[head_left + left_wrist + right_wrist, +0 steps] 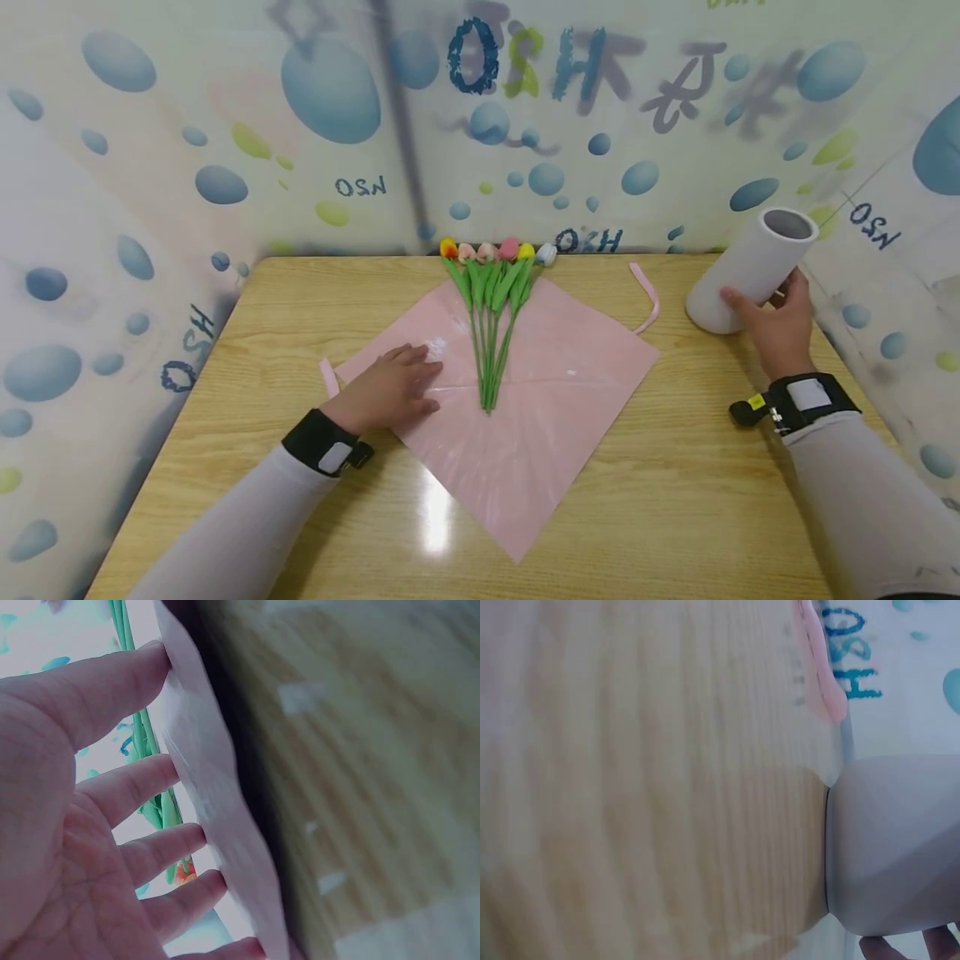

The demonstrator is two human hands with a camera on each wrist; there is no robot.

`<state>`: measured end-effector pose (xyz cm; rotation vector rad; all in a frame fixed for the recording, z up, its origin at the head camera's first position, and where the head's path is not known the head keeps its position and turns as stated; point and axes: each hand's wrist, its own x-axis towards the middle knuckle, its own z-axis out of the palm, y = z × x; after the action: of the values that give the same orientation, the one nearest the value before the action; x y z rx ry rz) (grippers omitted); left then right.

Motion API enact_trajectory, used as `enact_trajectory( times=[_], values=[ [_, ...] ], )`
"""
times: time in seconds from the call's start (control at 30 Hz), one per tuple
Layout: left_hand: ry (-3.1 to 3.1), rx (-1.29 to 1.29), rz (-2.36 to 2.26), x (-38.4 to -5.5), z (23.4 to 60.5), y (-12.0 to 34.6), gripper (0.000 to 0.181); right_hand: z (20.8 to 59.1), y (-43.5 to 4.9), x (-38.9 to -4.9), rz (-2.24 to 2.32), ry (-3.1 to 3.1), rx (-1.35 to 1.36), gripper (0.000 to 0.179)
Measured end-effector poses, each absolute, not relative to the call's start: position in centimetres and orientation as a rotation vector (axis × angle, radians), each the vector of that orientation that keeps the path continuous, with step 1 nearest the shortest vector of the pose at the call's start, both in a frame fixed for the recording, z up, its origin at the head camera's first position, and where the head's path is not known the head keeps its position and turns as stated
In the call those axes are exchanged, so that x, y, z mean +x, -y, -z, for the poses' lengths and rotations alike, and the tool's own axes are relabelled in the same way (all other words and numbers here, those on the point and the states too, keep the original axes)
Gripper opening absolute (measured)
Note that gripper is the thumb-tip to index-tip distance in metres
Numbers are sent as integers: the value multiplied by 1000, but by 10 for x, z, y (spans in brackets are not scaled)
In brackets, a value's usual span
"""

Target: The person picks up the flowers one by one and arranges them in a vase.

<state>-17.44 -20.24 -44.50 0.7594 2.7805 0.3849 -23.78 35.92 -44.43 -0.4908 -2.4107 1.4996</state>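
My left hand (386, 387) lies palm down with fingers spread on the left part of a pink wrapping sheet (555, 450). In the left wrist view its fingertips touch the sheet's surface (206, 787). Artificial tulips (491, 287) in orange, pink, yellow and pale blue rest on the sheet, heads at the back, green stems pointing toward me. At the right, my right hand (783, 329) has its thumb and fingers curled round a white cylindrical vase (738, 267). The vase's base meets the table in the right wrist view, and its opening faces up.
Pink ribbon ends (651, 304) stick out at the sheet's right and left corners. The wood-grain table (660, 500) reaches back to a wall covering (300, 208) with blue bubbles and letters. The vase stands near the table's back right corner.
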Motion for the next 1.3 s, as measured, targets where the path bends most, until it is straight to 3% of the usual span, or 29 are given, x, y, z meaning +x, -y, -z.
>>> enact_trajectory(
  times=[1.3],
  values=[
    [-2857, 647, -372, -167, 442, 208, 60, 446, -315, -198, -1536, 2537, -188, 91]
  ],
)
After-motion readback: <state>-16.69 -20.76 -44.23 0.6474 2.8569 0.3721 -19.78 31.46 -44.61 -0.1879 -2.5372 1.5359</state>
